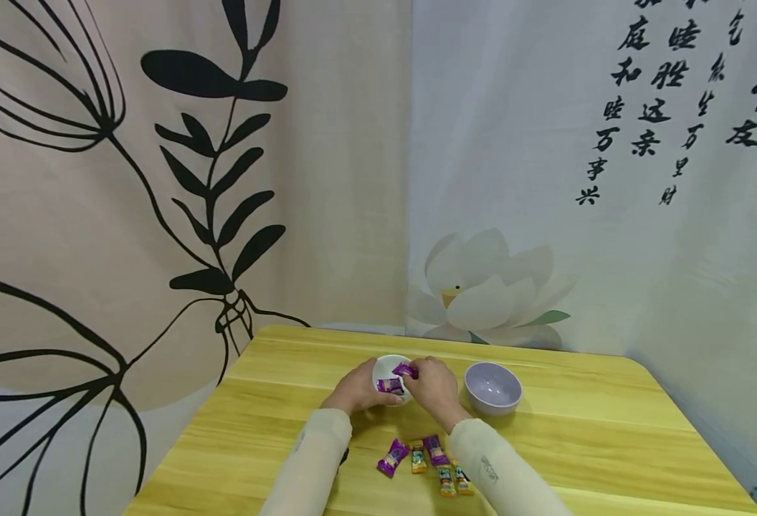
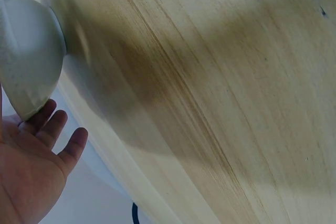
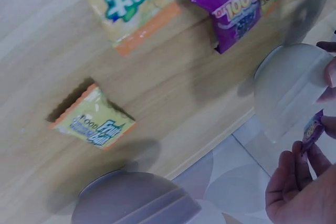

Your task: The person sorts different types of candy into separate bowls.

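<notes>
A candy [image 1: 405, 370] in a purple wrapper hangs over the mouth of a white bowl [image 1: 407, 398], pinched between the thumb and fingertips of a person's right hand [image 1: 435, 387]. It juts from the left of that grip, at the very tips of the fingers; seen from the head, its free end points left and its long axis slants slightly, falling toward the right. In the right wrist view the same axis stands steep, top leaning right. The left hand [image 1: 359, 387] holds the bowl, its grip about the left side with the thumb along the near edge, the mouth turned toward the head camera. Another purple wrapper [image 1: 390, 385] lies inside, long axis roughly crosswise. Just right of the right hand, a lavender bowl [image 1: 493, 388] sits upright on the wooden surface [image 1: 585, 444]. Nearer the person, between pale sleeves [image 1: 317, 459], lie a purple packet [image 1: 393, 457], slanting up to the right, and an upright-running yellow packet [image 1: 418, 456] beside it.
</notes>
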Tool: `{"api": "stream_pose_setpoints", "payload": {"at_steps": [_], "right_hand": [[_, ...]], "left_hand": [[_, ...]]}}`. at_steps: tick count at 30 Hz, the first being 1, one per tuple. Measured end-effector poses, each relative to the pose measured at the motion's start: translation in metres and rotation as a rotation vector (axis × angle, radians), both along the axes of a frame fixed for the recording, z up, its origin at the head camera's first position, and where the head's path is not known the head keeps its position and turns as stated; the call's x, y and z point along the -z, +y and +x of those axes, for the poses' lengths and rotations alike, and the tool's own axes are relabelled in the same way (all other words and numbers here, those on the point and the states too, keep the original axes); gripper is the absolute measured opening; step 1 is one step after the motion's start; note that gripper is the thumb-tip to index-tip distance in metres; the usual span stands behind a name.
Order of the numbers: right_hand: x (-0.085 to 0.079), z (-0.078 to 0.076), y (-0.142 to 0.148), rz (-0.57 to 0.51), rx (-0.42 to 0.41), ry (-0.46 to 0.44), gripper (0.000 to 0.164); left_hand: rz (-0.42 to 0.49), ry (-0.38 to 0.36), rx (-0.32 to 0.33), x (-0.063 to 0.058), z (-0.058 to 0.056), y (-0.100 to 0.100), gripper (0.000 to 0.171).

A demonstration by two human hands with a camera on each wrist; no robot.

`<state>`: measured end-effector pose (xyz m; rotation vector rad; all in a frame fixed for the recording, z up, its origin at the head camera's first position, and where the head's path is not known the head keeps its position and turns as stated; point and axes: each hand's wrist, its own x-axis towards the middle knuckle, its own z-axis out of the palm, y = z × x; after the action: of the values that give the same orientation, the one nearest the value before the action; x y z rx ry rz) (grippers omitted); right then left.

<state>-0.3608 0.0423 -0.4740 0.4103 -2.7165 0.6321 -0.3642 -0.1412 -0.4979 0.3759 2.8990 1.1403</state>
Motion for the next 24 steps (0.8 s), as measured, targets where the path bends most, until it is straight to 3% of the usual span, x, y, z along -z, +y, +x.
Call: {"api": "stream_pose_setpoints", "payload": {"at_steps": [6, 19, 24], "right_hand": [[-0.001, 0.002, -0.001, 0.013, -0.001, -0.011, 0.034], [0.001, 0.011, 0.016, -0.033, 0.022, 0.002, 0.025], [0.006, 0.015, 0.024, -0.074, -0.016, 0.009, 0.026]], "left_hand": [[-0.008, -0.004, -0.016, 0.001, 0.001, 0.003, 0.088], [0.017, -0.030, -0.030, 0.000, 0.002, 0.001, 0.093], [0.018, -0.033, -0.031, 0.000, 0.001, 0.001, 0.094]]}}
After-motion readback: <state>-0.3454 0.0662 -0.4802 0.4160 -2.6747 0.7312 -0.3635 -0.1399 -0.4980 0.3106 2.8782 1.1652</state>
